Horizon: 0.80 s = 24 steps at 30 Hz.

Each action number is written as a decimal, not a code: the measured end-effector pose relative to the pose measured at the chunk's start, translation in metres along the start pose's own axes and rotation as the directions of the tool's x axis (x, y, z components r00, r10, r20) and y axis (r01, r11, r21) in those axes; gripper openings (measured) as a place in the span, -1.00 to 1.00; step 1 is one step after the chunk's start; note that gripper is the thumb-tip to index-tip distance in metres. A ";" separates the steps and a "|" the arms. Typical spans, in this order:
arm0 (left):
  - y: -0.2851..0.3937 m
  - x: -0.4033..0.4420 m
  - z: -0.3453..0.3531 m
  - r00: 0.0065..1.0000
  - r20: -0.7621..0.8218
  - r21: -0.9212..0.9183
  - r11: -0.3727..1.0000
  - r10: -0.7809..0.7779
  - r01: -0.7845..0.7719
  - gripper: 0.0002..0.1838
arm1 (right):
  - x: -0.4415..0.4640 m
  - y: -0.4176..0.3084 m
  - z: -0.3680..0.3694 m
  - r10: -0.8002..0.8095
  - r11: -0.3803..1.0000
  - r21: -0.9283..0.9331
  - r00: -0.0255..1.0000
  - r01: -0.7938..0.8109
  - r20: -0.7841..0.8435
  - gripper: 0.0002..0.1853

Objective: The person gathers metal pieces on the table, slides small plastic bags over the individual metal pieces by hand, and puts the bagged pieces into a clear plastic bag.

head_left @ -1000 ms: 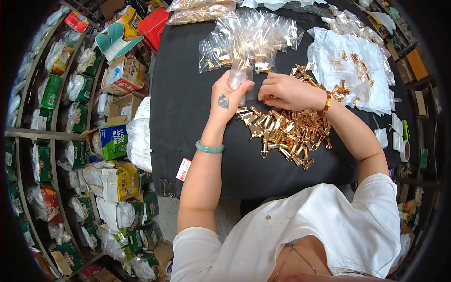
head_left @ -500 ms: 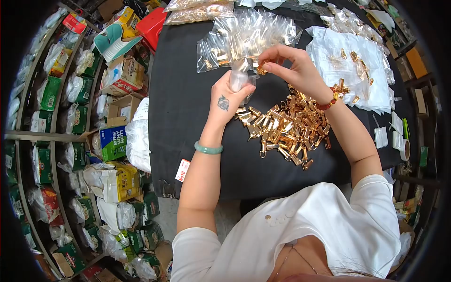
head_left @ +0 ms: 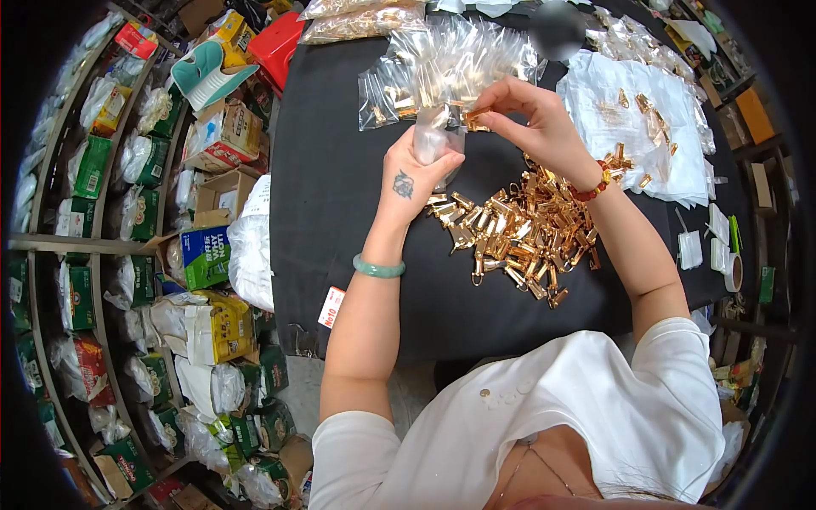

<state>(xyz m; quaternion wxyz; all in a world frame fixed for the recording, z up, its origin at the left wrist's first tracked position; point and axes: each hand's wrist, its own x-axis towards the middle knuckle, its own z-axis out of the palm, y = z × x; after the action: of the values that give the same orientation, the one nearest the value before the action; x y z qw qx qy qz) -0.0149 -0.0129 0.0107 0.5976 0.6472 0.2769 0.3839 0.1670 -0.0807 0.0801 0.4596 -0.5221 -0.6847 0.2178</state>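
Observation:
My left hand is closed around a clear plastic bag, whose upper end stands above my fingers. Pinched in my right hand is a gold metal clip, right beside the bag's upper end; whether it touches the bag I cannot tell. Below both hands a heap of gold clips lies on the black tablecloth. Just beyond my hands is a pile of filled clear bags with gold pieces inside.
White plastic sheeting with a few gold clips lies at the right. Larger filled bags sit at the table's far edge. A roll of tape is at the right edge. Shelves of boxes stand on the left.
My right hand has brought the clip slightly closer to the bag's upper end. The bag is spread wider in my left hand. The clip heap looks the same.

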 end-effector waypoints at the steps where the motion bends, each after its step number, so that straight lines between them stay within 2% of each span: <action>1: 0.000 0.000 0.000 1.000 -0.002 -0.006 1.000 0.000 0.000 -0.76 | 0.000 0.000 0.001 -0.005 0.998 0.061 1.000 0.005 -0.007 -0.87; 10: 0.000 0.000 0.001 1.000 0.000 0.015 1.000 0.000 0.000 -0.74 | 0.006 0.000 0.006 -0.113 0.994 -0.016 0.992 0.112 -0.055 -0.85; 13: 0.000 0.000 0.002 1.000 0.003 -0.006 1.000 -0.007 0.007 -0.74 | 0.007 -0.003 0.008 -0.061 0.988 -0.135 0.995 0.072 0.081 -0.86; 17: -0.001 0.000 0.003 1.000 0.022 -0.017 1.000 -0.016 0.016 -0.70 | 0.004 0.006 0.018 -0.077 0.997 -0.016 0.991 0.079 0.105 -0.87; 19: -0.004 0.001 0.002 0.999 0.029 -0.017 1.000 -0.018 0.019 -0.68 | 0.005 0.007 0.018 -0.053 0.998 -0.027 0.991 0.056 0.123 -0.87; 22: -0.012 0.003 -0.001 0.997 0.070 0.118 0.992 0.024 -0.032 -0.62 | 0.007 0.009 0.015 -0.006 0.999 -0.050 0.987 0.014 0.159 -0.87; 24: -0.011 0.002 -0.005 0.995 0.098 0.134 0.991 -0.006 -0.007 -0.61 | 0.009 0.013 0.008 -0.011 0.987 -0.154 0.982 0.041 0.189 -0.87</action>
<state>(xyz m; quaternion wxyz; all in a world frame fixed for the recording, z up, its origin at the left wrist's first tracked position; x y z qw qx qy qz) -0.0168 -0.0073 0.0003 0.5653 0.7042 0.2722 0.3322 0.1668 -0.0658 0.0698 0.3531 -0.5249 -0.7468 0.2052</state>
